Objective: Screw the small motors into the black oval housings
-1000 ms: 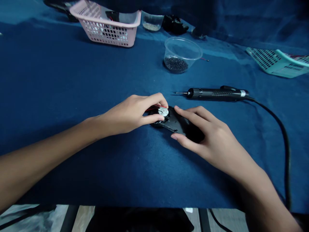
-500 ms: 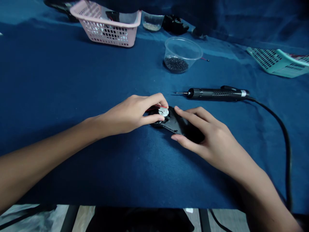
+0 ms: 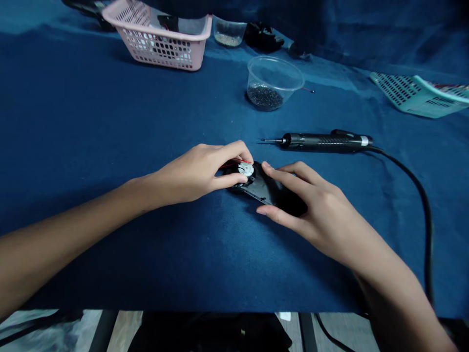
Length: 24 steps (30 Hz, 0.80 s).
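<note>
I am working at the middle of the blue-covered worktop (image 3: 91,122), with my left hand (image 3: 194,175) pinching a round part (image 3: 245,169) between thumb and fingertips. Its white face is showing, and thin red wires (image 3: 234,164) are running out beside it. My right hand (image 3: 315,208) is gripping a black casing (image 3: 266,188) from the near side, with the fingers curving over the top and the thumb running along its lower edge. The casing is sitting low on the cloth, right under both hands, and the round part is resting at its left end. I cannot tell whether the part is fixed in place or only being held there. So far, the part and casing are together, but nothing shows them fastened. The electric screwdriver (image 3: 326,141) is lying just beyond my right hand with its cord (image 3: 421,195) trailing away, and nothing is touching it. A clear cup (image 3: 264,83) of small black bits is standing farther off, between a pink basket (image 3: 157,44) and a teal basket (image 3: 421,97).
</note>
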Motion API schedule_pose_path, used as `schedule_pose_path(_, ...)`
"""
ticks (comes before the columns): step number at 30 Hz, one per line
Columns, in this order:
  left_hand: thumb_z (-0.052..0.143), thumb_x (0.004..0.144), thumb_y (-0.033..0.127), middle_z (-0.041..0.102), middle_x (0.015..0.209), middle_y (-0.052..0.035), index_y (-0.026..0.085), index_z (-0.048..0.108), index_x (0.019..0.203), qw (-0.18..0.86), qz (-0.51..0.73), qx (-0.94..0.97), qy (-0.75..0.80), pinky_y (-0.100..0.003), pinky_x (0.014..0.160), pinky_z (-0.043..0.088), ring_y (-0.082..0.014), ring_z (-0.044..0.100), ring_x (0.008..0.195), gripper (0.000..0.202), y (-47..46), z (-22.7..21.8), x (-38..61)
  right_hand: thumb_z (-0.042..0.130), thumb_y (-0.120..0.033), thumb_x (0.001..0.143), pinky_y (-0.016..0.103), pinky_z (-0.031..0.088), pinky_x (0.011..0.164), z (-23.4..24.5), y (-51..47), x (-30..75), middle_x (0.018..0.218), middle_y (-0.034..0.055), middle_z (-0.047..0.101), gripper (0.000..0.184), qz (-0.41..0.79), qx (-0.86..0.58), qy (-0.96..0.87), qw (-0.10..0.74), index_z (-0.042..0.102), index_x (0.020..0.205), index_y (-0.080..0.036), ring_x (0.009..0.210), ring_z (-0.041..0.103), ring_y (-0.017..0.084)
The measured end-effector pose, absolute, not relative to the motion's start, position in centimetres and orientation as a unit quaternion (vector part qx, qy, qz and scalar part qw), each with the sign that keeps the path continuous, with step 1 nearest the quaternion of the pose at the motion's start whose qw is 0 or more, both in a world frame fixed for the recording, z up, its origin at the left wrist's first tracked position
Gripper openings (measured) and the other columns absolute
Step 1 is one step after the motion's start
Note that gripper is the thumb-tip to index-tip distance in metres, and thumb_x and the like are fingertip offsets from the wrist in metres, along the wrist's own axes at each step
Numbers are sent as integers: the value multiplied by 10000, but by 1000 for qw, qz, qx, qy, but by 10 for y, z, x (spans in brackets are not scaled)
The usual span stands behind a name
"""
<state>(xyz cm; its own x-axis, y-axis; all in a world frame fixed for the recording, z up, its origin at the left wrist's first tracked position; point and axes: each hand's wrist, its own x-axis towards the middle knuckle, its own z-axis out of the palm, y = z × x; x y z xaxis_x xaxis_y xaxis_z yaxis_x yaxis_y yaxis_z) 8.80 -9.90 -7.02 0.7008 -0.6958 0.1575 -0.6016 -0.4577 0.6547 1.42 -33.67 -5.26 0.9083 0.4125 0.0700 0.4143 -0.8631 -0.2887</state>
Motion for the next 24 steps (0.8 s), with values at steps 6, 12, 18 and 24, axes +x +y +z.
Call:
schedule_pose_path(6, 592, 933, 363, 670, 1038, 61, 283, 574, 1126, 355, -69, 849, -384, -201, 710, 419, -103, 621, 868, 209, -99, -69, 87, 539, -572, 882, 307, 549, 861, -53, -335, 12, 1243, 21, 548, 647, 3, -968, -199, 152, 404, 1458, -312, 960, 633, 138)
schedule_pose_path(12, 590, 932, 367, 669, 1037, 57, 284, 574, 1120, 355, -77, 852, -377, -213, 729, 420, -115, 620, 891, 206, -99, -67, 87, 546, -547, 887, 323, 549, 810, -53, -332, 9, 1203, 48, 563, 634, -15, -969, -197, 152, 423, 1451, -285, 912, 627, 148)
schedule_pose_path(18, 577, 919, 340, 641, 1067, 25, 265, 554, 1109, 353, -85, 853, -374, -245, 755, 427, -140, 604, 926, 205, -102, -66, 86, 573, -538, 872, 331, 556, 830, -55, -334, 10, 1235, 56, 568, 642, -12, -965, -196, 174, 430, 1447, -291, 953, 636, 171)
schedule_pose_path(24, 629, 858, 499, 548, 1274, -32, 292, 444, 1335, 339, -118, 851, -384, -310, 934, 425, -211, 533, 1157, 552, -97, -69, 84, 582, -485, 886, 279, 500, 1006, -55, -340, 14, 1330, 7, 523, 646, 8, -954, -229, 195, 369, 1473, -321, 1165, 575, 137)
